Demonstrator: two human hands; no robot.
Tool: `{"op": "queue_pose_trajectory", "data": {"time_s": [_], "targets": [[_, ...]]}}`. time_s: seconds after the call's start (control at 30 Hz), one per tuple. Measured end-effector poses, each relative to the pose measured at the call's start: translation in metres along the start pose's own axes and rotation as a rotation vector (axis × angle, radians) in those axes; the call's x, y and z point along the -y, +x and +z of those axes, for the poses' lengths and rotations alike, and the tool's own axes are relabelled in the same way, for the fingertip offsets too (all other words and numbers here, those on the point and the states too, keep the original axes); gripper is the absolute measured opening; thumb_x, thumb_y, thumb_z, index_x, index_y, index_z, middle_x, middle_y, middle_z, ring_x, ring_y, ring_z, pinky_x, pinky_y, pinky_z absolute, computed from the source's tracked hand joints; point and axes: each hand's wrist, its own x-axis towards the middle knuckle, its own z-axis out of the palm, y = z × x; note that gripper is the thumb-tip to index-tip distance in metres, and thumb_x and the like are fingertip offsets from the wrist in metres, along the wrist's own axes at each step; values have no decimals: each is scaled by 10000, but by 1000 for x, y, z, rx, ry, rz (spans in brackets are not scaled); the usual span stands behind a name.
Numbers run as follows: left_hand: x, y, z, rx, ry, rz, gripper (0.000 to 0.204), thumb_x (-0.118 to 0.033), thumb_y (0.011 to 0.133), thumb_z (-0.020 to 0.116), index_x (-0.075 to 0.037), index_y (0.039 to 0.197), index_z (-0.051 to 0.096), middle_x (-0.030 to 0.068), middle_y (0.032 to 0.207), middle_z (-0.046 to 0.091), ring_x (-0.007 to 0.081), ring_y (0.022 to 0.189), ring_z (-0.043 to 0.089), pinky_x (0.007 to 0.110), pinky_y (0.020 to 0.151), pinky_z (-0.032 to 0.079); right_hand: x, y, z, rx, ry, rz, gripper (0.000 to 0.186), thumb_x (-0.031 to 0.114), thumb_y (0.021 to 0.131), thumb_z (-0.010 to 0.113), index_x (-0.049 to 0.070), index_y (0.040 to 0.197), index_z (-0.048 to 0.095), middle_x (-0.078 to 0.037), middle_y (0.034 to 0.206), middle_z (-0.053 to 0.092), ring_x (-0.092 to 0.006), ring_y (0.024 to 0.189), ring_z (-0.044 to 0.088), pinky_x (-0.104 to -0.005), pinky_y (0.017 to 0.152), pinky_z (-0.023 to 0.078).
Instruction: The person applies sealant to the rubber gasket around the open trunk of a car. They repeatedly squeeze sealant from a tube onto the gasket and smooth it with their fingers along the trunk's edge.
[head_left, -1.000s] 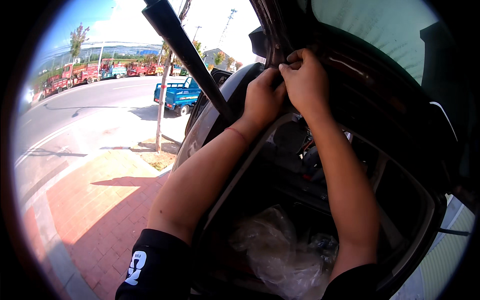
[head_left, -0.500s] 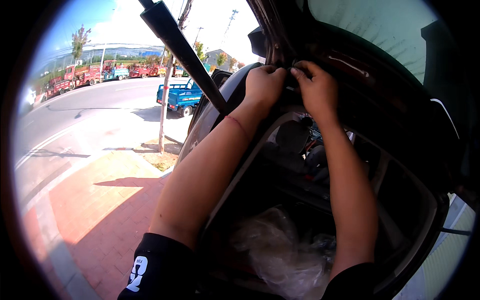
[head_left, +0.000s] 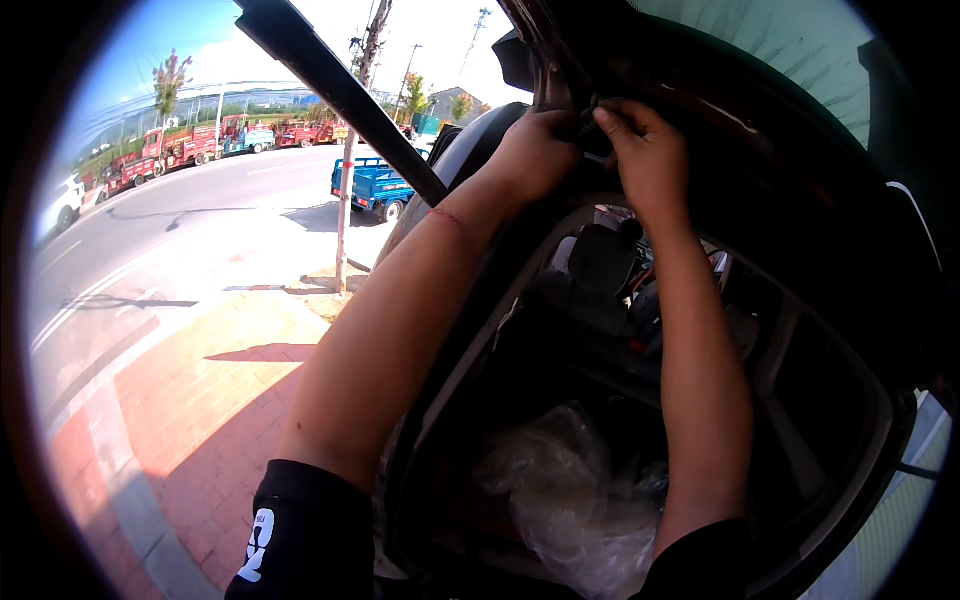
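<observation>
Both my arms reach up to the upper edge of a car's rear opening, near the hinge side of the raised tailgate (head_left: 730, 130). With thumb and forefinger my right hand (head_left: 650, 150) pinches a small dark piece (head_left: 590, 115), perhaps a cord or wire; its kind is lost in shadow. Right beside it, my left hand (head_left: 540, 155) is closed, fingers curled toward the same dark spot and partly hidden. What it grips does not show. A black gas strut (head_left: 345, 100) slants down to the car body, left of my left hand.
Below my hands the dark trunk holds crumpled clear plastic sheeting (head_left: 570, 490), with seats (head_left: 600, 260) beyond. Left of the car lie a brick pavement (head_left: 200, 420), a thin tree trunk (head_left: 345, 210) and a road. A blue cargo tricycle (head_left: 375, 185) and several red vehicles are parked there.
My view has shifted a little. My right hand's fingers have drawn together more around the dark piece, and my left hand has turned slightly, its fingers now lower. Both stay at the same spot.
</observation>
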Motion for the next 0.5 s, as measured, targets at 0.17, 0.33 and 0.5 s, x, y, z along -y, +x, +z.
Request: {"op": "queue_pose_trajectory", "data": {"time_s": [0.17, 0.33, 0.5], "targets": [[-26, 2, -1, 251, -3, -140, 461, -23, 837, 623, 23, 1296, 622, 121, 1119, 711, 177, 993, 673, 305, 860, 534, 0, -1, -11, 79, 5, 13, 316, 272, 941, 722, 55, 1171, 710, -44, 872, 729, -102, 679, 636, -255, 596, 489], [-10, 1, -6, 104, 4, -32, 432, -41, 790, 671, -8, 1221, 654, 151, 1074, 719, 231, 998, 686, 347, 881, 523, 13, 4, -32, 322, 37, 128, 405, 110, 908, 634, 35, 1305, 617, -66, 920, 734, -128, 694, 658, -277, 638, 504], [0, -7, 2, -80, 182, 120, 458, -65, 820, 710, -12, 1261, 603, 178, 1164, 703, 281, 1112, 673, 366, 963, 510, 14, -2, -17, 230, -85, 78, 462, 89, 883, 594, -23, 1329, 550, -115, 922, 730, -159, 687, 674, -302, 638, 515]]}}
